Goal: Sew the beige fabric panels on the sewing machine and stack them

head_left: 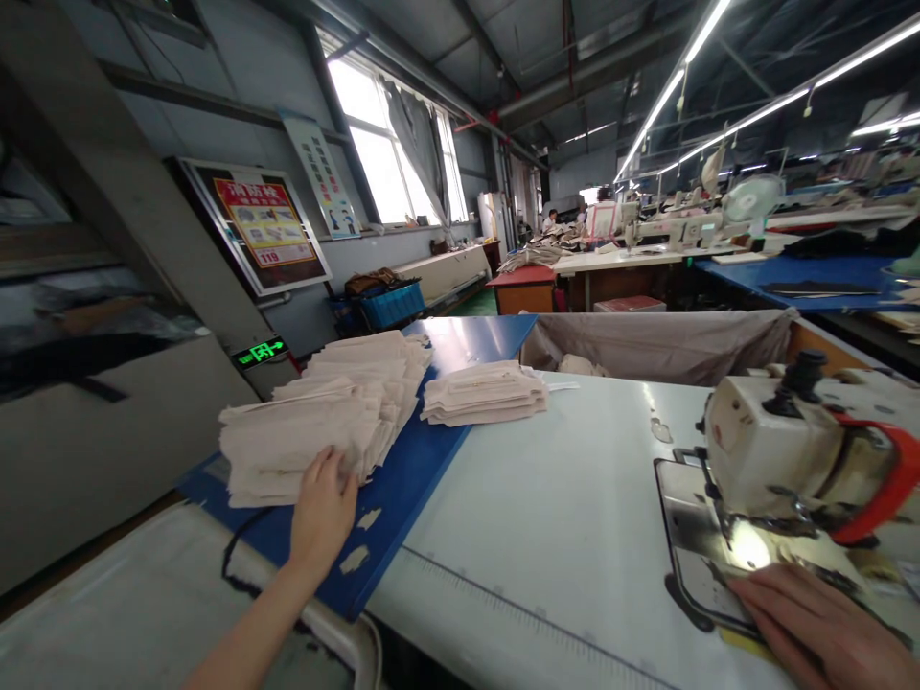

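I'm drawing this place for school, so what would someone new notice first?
Probably the sewing machine at the lower right, with a bright light glowing near the right hand. Next might be the big pile of cream fabric pieces at the left, where the left hand rests. Behind that, the green exit sign glows below a red-and-yellow poster.

Layered cream cloths [327,407] are being supported by a blue board [413,479]; a white sewing machine [766,446] is being lit underneath.
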Demonstrator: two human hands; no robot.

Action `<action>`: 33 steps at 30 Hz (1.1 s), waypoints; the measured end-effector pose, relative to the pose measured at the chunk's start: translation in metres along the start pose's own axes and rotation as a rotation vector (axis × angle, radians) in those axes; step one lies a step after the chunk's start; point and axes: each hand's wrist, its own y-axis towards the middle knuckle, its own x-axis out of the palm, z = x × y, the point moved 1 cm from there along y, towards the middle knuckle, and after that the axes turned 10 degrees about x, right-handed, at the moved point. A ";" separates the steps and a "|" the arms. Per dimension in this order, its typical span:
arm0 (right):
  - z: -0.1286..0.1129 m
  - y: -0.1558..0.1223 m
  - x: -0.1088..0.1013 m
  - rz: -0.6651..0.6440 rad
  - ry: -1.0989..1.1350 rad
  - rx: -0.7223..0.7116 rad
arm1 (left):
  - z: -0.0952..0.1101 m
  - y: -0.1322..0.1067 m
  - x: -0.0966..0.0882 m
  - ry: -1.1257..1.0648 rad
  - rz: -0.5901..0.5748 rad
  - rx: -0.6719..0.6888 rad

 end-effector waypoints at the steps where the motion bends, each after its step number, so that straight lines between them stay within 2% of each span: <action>1: -0.001 0.001 -0.002 0.005 0.002 0.002 | -0.007 -0.001 -0.001 -0.041 -0.013 0.008; 4: -0.006 0.007 -0.007 0.029 -0.014 -0.006 | -0.016 0.003 -0.008 -0.073 0.004 -0.011; 8: -0.012 0.014 -0.014 0.054 -0.020 -0.009 | -0.008 0.011 -0.030 -0.058 0.092 -0.115; 11: -0.014 0.014 -0.016 0.030 -0.003 0.018 | 0.014 0.017 -0.052 -0.045 0.180 -0.100; 13: -0.014 0.013 -0.015 0.000 0.017 0.059 | 0.041 0.018 -0.061 -0.052 0.149 0.049; 14: -0.015 0.013 -0.014 -0.016 0.032 0.083 | 0.059 0.016 -0.061 -0.059 0.096 0.147; 16: -0.017 0.015 -0.013 -0.053 0.068 0.137 | 0.101 0.006 -0.052 -0.088 -0.065 0.323; 20: -0.029 0.025 -0.021 -0.149 0.129 0.224 | 0.195 -0.035 -0.012 -0.232 -0.434 0.515; 23: -0.035 0.031 -0.035 -0.252 0.140 0.244 | 0.249 -0.061 0.009 -0.310 -0.503 0.674; 25: -0.030 0.028 -0.046 -0.320 0.124 0.246 | 0.271 -0.066 0.017 -0.326 -0.472 0.728; 27: -0.014 0.020 -0.060 -0.318 0.066 0.324 | 0.282 -0.063 0.022 -0.337 -0.437 0.790; 31: 0.036 -0.001 -0.089 -0.166 -0.113 0.666 | 0.299 -0.055 0.028 -0.307 -0.389 0.920; 33: 0.060 -0.006 -0.095 -0.183 -0.199 0.822 | 0.309 -0.057 0.028 -0.319 -0.405 0.918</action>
